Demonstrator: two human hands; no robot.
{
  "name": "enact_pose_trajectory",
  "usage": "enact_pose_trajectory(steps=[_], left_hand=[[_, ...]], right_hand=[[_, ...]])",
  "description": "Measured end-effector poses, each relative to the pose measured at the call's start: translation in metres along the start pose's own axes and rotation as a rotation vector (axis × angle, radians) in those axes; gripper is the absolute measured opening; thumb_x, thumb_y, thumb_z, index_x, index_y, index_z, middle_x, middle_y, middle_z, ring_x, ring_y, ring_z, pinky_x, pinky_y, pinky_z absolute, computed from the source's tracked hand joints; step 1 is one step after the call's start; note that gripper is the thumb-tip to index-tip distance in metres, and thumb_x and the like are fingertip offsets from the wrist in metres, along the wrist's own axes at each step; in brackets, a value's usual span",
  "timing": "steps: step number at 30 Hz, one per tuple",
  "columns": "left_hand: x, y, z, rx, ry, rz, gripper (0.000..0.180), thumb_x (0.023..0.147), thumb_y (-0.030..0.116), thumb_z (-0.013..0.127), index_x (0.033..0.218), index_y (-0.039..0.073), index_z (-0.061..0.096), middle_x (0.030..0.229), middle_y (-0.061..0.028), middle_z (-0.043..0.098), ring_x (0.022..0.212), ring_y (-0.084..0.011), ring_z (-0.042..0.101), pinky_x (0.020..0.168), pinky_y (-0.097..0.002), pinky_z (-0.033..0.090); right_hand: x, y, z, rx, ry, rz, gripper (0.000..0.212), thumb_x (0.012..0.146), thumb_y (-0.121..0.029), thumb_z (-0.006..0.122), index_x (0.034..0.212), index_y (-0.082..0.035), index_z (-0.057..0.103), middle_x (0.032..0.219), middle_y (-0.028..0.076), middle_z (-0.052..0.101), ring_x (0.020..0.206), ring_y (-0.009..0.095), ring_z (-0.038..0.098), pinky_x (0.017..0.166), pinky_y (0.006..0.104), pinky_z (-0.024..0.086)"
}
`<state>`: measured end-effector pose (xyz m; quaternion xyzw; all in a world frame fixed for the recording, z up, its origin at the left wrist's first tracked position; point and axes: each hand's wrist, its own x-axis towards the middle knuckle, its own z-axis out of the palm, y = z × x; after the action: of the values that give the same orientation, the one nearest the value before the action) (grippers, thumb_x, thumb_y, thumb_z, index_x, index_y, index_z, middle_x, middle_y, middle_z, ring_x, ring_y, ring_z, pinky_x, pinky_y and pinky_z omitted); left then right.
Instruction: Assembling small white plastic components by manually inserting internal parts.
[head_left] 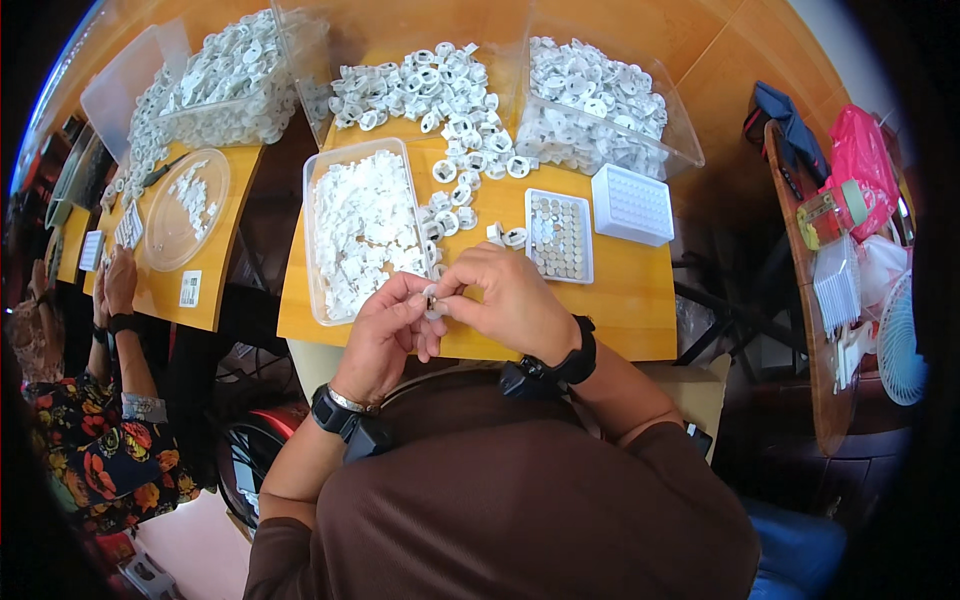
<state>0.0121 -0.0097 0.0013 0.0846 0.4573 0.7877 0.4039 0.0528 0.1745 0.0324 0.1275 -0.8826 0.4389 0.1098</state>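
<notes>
In front of my body, over the table's near edge, both hands meet at a small white round plastic part (431, 303) with a dark spot in its middle. My left hand (388, 318) is closed, pinching the part from the left between thumb and fingers. My right hand (505, 297) also pinches it, thumb and forefinger at its right side. Just beyond my left hand is a clear tub (312, 245) of small white plastic pieces. Past my right hand lies a white tray (588, 272) of silvery round discs like button cells. Two loose white round parts (514, 237) lie beside the tray.
White round parts (420, 85) are heaped at the back between clear bins (610, 125). A white slotted tray stack (632, 205) stands right of the disc tray. At left, a co-worker's hands (120, 280) are near a round lid (165, 250). A wooden stool (815, 330) stands right.
</notes>
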Motion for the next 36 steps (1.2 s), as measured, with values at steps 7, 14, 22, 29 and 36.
enact_pose_trajectory(steps=[7,14,22,29,36], left_hand=[[0.004,-0.004,0.001,-0.051,-0.007,0.019,0.022,0.096,0.026,0.052,0.103,0.005,0.05,0.077,-0.0096,0.063,0.057,-0.0141,0.06,0.049,-0.022,0.046],[0.0,0.001,0.008,0.035,0.008,0.03,0.02,0.096,0.024,0.05,0.104,0.005,0.052,0.078,-0.0077,0.062,0.059,-0.0122,0.058,0.05,-0.0211,0.045],[-0.001,0.004,0.007,-0.034,0.02,0.094,0.026,0.095,0.028,0.051,0.103,0.004,0.05,0.078,-0.0119,0.063,0.057,-0.0159,0.059,0.049,-0.0227,0.045],[0.002,0.0,0.006,-0.071,-0.004,0.093,0.026,0.095,0.028,0.052,0.103,0.004,0.05,0.077,-0.0127,0.063,0.057,-0.0166,0.059,0.049,-0.0232,0.045],[0.001,0.001,0.003,-0.105,-0.05,0.085,0.024,0.095,0.025,0.051,0.107,0.003,0.05,0.082,-0.0122,0.064,0.061,-0.0161,0.06,0.053,-0.0233,0.047]], right_hand=[[-0.004,-0.009,0.001,-0.274,0.104,-0.164,0.005,0.074,-0.009,0.063,0.079,-0.009,0.064,0.072,0.006,0.06,0.075,0.028,0.057,0.064,0.0409,0.047],[-0.006,0.007,-0.003,0.39,-0.074,0.358,0.009,0.082,-0.01,0.068,0.083,-0.002,0.064,0.078,0.003,0.065,0.071,0.01,0.059,0.065,0.0269,0.047],[-0.015,0.053,-0.066,-0.297,0.343,0.2,0.016,0.08,-0.017,0.065,0.086,-0.002,0.069,0.088,0.011,0.066,0.088,0.031,0.059,0.077,0.0388,0.047],[-0.027,0.086,-0.077,-0.78,0.222,0.258,0.01,0.077,-0.015,0.065,0.076,-0.008,0.071,0.08,0.009,0.06,0.084,0.03,0.054,0.077,0.0411,0.044],[-0.027,0.096,-0.067,-0.852,0.227,0.278,0.01,0.078,-0.014,0.064,0.074,-0.009,0.07,0.081,0.008,0.06,0.087,0.029,0.054,0.078,0.042,0.042]])
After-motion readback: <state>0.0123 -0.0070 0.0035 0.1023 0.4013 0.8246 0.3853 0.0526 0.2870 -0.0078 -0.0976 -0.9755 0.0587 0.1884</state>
